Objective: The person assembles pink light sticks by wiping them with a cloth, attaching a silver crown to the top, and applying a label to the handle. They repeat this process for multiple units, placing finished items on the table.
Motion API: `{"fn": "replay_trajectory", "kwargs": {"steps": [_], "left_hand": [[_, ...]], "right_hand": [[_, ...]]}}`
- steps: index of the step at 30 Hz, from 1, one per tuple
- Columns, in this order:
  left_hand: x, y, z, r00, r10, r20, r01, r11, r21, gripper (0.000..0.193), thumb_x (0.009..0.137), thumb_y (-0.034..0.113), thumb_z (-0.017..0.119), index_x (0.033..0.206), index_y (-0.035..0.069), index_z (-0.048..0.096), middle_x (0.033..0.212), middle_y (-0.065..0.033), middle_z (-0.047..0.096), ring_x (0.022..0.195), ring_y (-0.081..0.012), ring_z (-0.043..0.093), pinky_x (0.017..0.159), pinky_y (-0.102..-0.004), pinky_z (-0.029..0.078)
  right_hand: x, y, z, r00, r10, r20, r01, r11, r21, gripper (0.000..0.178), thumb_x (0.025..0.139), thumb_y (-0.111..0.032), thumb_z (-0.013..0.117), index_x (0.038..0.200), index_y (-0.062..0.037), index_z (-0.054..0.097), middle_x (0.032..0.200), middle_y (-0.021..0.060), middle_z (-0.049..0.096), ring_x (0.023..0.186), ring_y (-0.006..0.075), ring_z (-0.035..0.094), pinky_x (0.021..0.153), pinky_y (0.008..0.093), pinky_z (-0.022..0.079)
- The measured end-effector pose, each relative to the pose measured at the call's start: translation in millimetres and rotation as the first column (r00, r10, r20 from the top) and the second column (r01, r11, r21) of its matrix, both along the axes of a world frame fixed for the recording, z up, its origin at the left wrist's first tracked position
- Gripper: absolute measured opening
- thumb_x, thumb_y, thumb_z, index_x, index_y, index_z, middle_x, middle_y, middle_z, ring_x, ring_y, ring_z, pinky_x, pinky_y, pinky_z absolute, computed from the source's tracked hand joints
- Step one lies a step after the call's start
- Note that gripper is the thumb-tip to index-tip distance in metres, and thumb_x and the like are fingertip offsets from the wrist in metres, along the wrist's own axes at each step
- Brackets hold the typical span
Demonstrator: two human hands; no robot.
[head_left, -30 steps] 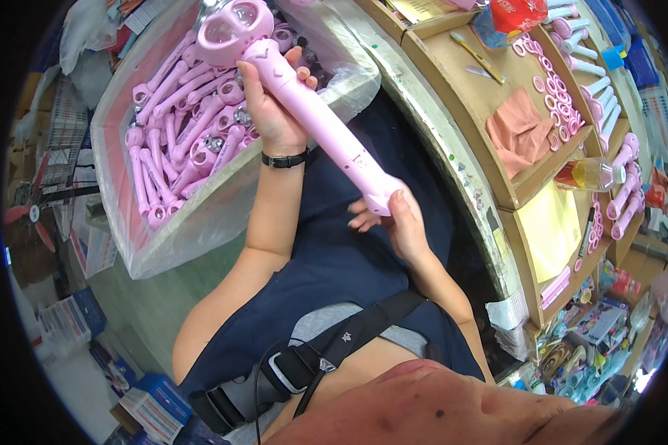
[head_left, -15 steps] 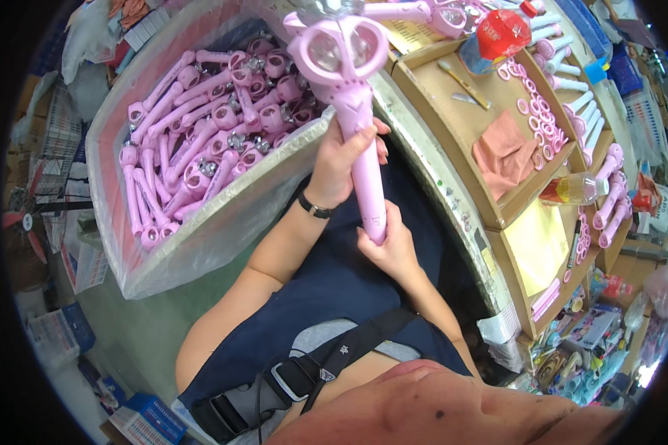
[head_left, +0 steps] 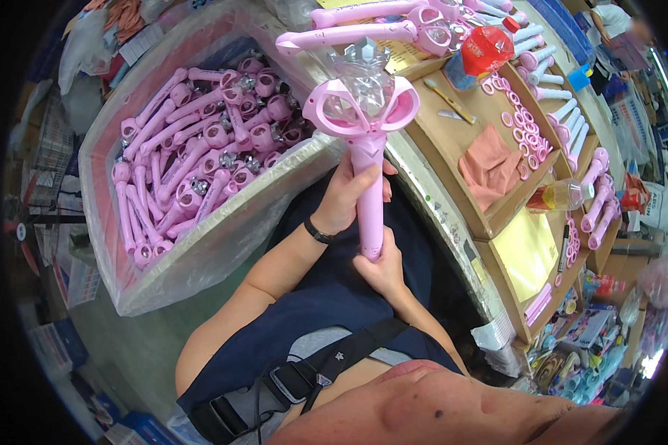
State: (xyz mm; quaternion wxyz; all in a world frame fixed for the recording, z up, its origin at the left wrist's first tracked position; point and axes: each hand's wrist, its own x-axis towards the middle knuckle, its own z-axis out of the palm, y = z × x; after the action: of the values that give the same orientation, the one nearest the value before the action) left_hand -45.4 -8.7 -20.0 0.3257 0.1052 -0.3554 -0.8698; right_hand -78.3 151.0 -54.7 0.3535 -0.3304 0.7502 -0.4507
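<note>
A pink toy wand point(head_left: 370, 211) stands nearly upright in front of me, its ringed head holding a clear ball topped by a clear crown. My left hand point(head_left: 340, 199) is wrapped round the upper handle, just below the head. Lower down, my right hand point(head_left: 383, 268) is closed on the handle's bottom end. Fingers behind the handle are partly hidden. Beside my left arm, a plastic-lined bin point(head_left: 193, 271) holds a heap of similar pink wands point(head_left: 200, 141). Two more pink wands point(head_left: 349, 37) lie on the table beyond the held one.
To the right, a cardboard tray point(head_left: 490, 222) holds pink rings point(head_left: 527, 130), a salmon cloth point(head_left: 488, 167), a brush point(head_left: 449, 100) and a yellow sheet point(head_left: 525, 252). A red-labelled bottle point(head_left: 485, 50) and a bottle of amber liquid point(head_left: 557, 196) lie there. White-handled pink pieces point(head_left: 571, 126) line the far side.
The wand has come lower and stands more upright, so its clear crown now shows fully. Both hands keep their hold. The view has shifted slightly, showing more of the far table.
</note>
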Motion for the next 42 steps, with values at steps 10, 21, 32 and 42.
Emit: {"fn": "replay_trajectory", "kwargs": {"steps": [10,21,32,42], "left_hand": [[1,-59,22,0.971,0.236,0.048,-0.216,0.942,-0.257,0.064,0.092,0.037,0.057,0.139,0.001,0.032,0.125,-0.0073,0.049,0.109,-0.0126,0.051,0.090,-0.0275,0.045],[4,-58,21,0.890,0.420,0.177,-0.214,0.728,-0.652,0.062,0.094,0.030,0.056,0.140,-0.004,0.031,0.121,-0.0063,0.052,0.104,-0.0105,0.052,0.089,-0.0240,0.042],[-9,-62,12,0.832,0.530,0.164,-0.406,0.783,-0.471,0.053,0.092,0.022,0.061,0.131,-0.004,0.037,0.128,-0.0145,0.046,0.111,-0.0183,0.053,0.095,-0.0311,0.044],[-14,-57,11,0.905,0.417,0.083,-0.331,0.814,-0.478,0.062,0.081,0.016,0.073,0.126,-0.006,0.036,0.119,-0.0152,0.050,0.112,-0.0198,0.051,0.095,-0.0329,0.043]], "right_hand": [[-21,20,20,0.681,0.219,0.699,-0.142,0.976,-0.168,0.037,0.075,-0.003,0.065,0.109,-0.0027,0.049,0.072,0.0044,0.057,0.057,0.0126,0.058,0.055,0.0266,0.049],[-30,29,12,0.306,0.274,0.912,-0.144,0.960,-0.240,0.040,0.068,0.000,0.068,0.103,-0.0008,0.048,0.066,0.0092,0.054,0.050,0.0182,0.054,0.048,0.0302,0.046],[-37,8,48,0.987,0.033,0.157,-0.046,0.996,0.080,0.049,0.075,-0.013,0.069,0.115,0.0012,0.044,0.077,0.0135,0.062,0.063,0.0237,0.064,0.063,0.0342,0.052],[-24,11,43,0.972,0.102,-0.212,-0.056,0.976,0.212,0.055,0.075,-0.020,0.066,0.120,-0.0009,0.043,0.090,0.0280,0.063,0.081,0.0451,0.062,0.072,0.0457,0.051]]}}
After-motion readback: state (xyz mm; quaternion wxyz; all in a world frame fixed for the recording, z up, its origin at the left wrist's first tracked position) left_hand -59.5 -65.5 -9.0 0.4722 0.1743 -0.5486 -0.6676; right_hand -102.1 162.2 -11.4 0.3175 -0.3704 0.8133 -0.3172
